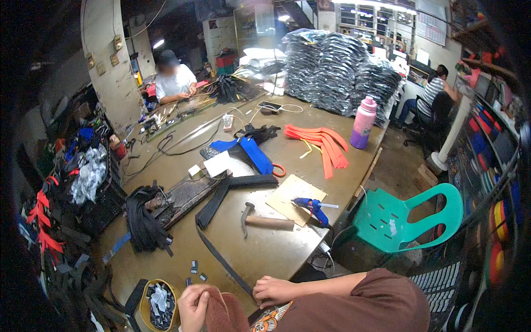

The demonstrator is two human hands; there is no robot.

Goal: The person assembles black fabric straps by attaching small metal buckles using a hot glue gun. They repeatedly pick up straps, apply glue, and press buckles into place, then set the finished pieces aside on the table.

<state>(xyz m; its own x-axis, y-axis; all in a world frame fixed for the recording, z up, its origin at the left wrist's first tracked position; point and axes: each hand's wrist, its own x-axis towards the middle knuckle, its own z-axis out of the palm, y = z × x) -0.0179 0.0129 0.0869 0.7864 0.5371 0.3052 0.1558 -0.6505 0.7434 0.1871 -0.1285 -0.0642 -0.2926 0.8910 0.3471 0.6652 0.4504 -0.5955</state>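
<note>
At the table's near edge my left hand (193,307) is closed, pinching a fold of brown fuzzy cloth (228,311). To its right, my right hand (274,290) has curled fingers over the near end of a narrow black strap (224,259). The strap runs away from me across the table to a wider black padded band (213,205). A hammer with a wooden handle (270,222) lies beyond my right hand. Several small dark pieces (194,267) sit ahead of my left hand, and a yellow tub (145,315) of small parts stands beside it.
A blue glue gun (313,208) rests by a tan board (285,197). Farther off are orange strips (326,145), a pink-purple bottle (363,123) and stacked plastic-wrapped goods (332,72). A green chair (409,218) stands right. Bundled black strips (145,218) lie left. A co-worker (174,80) sits opposite.
</note>
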